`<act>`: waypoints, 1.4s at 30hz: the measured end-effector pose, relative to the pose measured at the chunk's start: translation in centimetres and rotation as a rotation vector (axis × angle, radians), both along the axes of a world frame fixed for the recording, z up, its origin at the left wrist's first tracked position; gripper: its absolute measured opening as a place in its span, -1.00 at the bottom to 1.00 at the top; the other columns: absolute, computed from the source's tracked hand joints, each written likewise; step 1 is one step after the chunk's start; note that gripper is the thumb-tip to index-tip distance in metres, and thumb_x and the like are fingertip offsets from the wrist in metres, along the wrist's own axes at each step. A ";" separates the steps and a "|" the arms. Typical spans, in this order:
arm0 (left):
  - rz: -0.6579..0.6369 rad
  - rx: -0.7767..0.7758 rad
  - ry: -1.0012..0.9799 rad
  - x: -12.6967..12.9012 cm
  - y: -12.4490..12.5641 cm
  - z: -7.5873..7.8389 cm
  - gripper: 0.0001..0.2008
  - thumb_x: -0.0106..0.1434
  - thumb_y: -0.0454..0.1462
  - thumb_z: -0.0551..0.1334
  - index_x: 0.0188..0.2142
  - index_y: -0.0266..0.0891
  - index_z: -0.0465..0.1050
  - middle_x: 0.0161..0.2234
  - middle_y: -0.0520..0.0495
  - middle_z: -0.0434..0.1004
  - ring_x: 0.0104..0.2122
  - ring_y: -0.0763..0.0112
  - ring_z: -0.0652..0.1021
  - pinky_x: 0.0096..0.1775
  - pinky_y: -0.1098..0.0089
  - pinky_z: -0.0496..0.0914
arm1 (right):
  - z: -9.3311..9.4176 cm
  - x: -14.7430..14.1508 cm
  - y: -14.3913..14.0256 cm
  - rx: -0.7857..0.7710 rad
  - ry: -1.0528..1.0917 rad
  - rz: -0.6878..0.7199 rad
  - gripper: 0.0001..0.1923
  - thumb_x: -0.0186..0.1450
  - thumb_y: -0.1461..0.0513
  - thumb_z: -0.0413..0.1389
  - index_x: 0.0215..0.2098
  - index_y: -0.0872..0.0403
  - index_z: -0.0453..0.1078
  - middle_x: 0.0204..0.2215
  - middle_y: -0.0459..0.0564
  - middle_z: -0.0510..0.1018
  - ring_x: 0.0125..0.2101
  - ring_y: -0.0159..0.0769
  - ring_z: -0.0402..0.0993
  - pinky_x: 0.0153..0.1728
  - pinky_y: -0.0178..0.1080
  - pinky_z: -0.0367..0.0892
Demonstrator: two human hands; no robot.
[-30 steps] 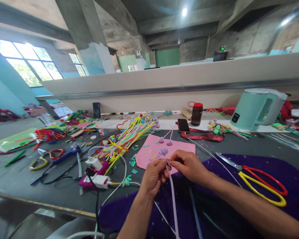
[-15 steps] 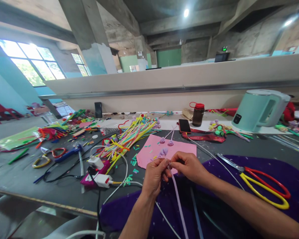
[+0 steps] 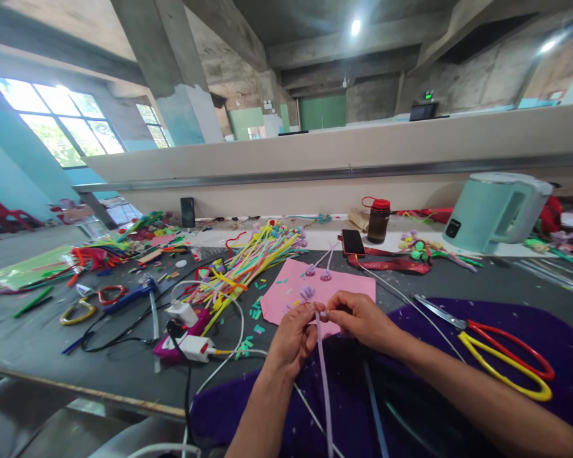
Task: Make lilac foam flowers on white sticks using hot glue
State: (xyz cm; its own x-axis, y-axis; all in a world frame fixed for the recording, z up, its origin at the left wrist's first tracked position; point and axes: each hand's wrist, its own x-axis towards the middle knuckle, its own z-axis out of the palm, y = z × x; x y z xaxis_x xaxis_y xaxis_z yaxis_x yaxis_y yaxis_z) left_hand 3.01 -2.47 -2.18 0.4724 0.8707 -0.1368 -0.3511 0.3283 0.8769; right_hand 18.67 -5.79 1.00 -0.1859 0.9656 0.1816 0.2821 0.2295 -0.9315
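Observation:
My left hand [image 3: 291, 337] and my right hand [image 3: 363, 321] meet fingertip to fingertip over the near edge of a pink sheet [image 3: 286, 292]. Both pinch the top end of a lilac pipe cleaner [image 3: 323, 388], which hangs straight down toward me over a purple cloth [image 3: 530, 324]. A small lilac coiled flower [image 3: 307, 292] lies on the pink sheet just beyond my fingers, and two more on white stems [image 3: 318, 273] lie farther back.
A heap of coloured pipe cleaners [image 3: 248, 257] lies left of the sheet. Red-and-yellow scissors [image 3: 501, 356] rest on the cloth at right. White chargers and cables [image 3: 191, 340] sit at left. A phone [image 3: 351, 242], a red-capped jar [image 3: 377, 220] and a mint kettle [image 3: 494, 211] stand behind.
The hanging lilac pipe cleaner has swung from slanting right to nearly straight down. My hands stay pinched together at its top, shifted slightly with the view.

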 end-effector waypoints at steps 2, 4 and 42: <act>-0.009 0.009 -0.003 -0.1 0.0 -0.1 -0.76 0.12 -0.14 0.21 -0.32 -0.28 0.41 -0.87 0.20 0.17 -0.89 0.70 0.10 -0.80 0.64 -0.11 | 0.1 0.0 -0.1 -0.051 0.037 0.032 -0.90 0.18 0.24 0.06 -0.47 0.11 0.30 -0.70 -0.22 0.31 -0.71 -0.52 0.21 -0.70 -0.47 0.09; 0.014 0.016 -0.009 0.0 0.0 -0.1 -0.76 0.10 -0.13 0.23 -0.34 -0.27 0.41 -0.87 0.23 0.09 -0.87 0.71 0.07 -0.77 0.65 -0.12 | 0.1 -0.2 -0.2 -0.106 0.066 0.059 -0.91 0.18 0.23 0.04 -0.46 0.10 0.29 -0.69 -0.21 0.35 -0.72 -0.52 0.19 -0.72 -0.47 0.07; 0.071 0.128 0.186 0.5 -1.0 0.8 -0.68 0.05 -0.07 0.24 -0.48 -0.34 0.46 -0.80 0.08 0.33 -0.86 0.66 0.21 -0.79 0.61 -0.03 | 1.2 0.7 -0.3 0.081 -0.090 0.043 -0.86 0.22 0.23 0.03 -0.46 0.10 0.34 -0.60 -0.17 0.37 -0.63 -0.48 0.23 -0.62 -0.43 0.12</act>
